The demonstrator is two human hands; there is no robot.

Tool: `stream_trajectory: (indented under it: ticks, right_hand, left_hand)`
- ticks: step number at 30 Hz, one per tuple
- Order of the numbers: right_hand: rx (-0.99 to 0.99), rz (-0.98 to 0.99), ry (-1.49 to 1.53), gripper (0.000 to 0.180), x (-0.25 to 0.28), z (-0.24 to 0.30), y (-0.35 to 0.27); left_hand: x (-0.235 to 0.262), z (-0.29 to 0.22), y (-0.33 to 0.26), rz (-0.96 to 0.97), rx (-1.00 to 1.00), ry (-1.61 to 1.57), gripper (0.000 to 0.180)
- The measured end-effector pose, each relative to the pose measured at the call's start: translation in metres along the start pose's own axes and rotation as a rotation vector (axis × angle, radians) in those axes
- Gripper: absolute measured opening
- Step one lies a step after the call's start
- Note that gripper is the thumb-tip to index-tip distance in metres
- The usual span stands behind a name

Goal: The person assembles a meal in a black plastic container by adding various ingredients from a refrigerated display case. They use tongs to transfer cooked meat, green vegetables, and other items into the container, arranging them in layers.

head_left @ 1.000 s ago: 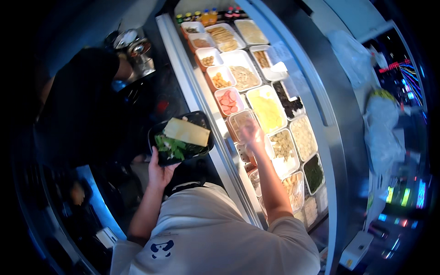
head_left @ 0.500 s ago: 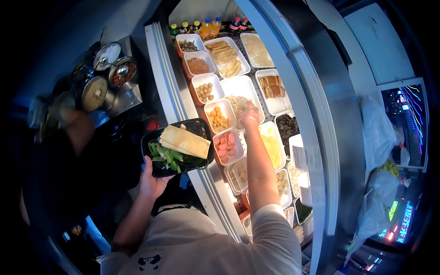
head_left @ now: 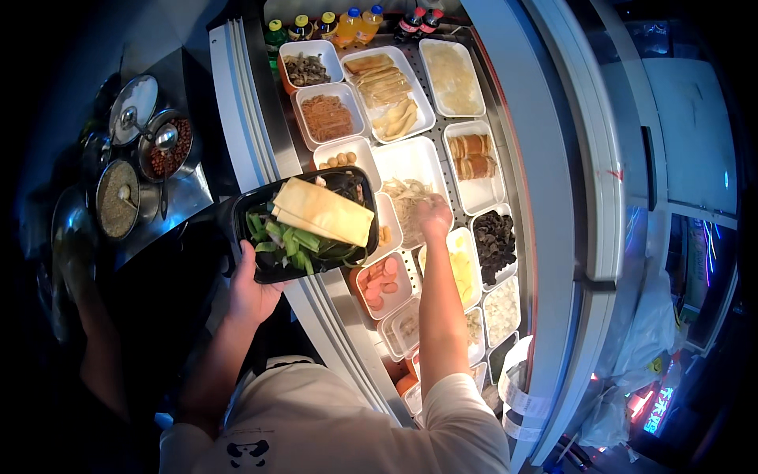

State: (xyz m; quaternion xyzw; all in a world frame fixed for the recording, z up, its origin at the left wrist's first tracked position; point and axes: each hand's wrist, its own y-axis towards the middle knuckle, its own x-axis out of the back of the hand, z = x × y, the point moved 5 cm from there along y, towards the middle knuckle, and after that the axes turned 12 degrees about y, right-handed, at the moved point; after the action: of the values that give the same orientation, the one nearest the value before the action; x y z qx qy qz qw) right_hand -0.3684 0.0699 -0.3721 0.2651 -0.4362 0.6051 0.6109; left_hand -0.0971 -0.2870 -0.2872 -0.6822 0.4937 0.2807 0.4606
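My left hand [head_left: 254, 288] supports a black plastic tray [head_left: 260, 199] from its near left side, thumb along the edge. Inside it lie pale yellow flat sheets [head_left: 324, 212], like tofu skin, over chopped leafy greens [head_left: 288, 243]. This black tray overlaps the near left food tubs. To its right, my right hand [head_left: 434, 217] reaches down into a white tub [head_left: 407, 156] of pale thin strands [head_left: 407, 201]. Its fingers are curled into the strands, their tips partly hidden, and a thin clear glove seems to cover it.
White tubs hold pink sausage slices [head_left: 379, 280], black fungus [head_left: 493, 245], yellow slices [head_left: 460, 268] and brown rolls [head_left: 472, 156]. Drink bottles [head_left: 347, 30] line the far end. The case's pale frame [head_left: 246, 110] borders the left. Another person's arm [head_left: 103, 347] is near metal bowls [head_left: 118, 207].
The view has shifted, and the black tray now covers more of the left tubs. My right hand stays in the strands tub, its fingers lower among them. The other person's arm has moved.
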Motion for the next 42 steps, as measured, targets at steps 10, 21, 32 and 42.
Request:
stream_trajectory:
  ticks: [10, 21, 32, 42]
  right_hand:
    - [0.155, -0.102, -0.021, 0.044, -0.021, 0.000, 0.013]
    - [0.078, -0.173, 0.891, 0.029, 0.075, 0.016, -0.020]
    - [0.124, -0.144, 0.471, 0.027, 0.123, 0.056, -0.034]
    - [0.259, -0.285, 0.876, 0.023, 0.159, 0.076, -0.053]
  left_hand:
    - [-0.022, -0.007, 0.044, 0.086, 0.023, 0.076, 0.063]
    - [-0.051, 0.013, 0.076, 0.028, 0.029, 0.044, 0.057]
    - [-0.072, 0.033, 0.098, 0.031, 0.016, 0.055, 0.053]
    - [-0.067, 0.044, 0.107, -0.009, 0.024, 0.052, 0.049]
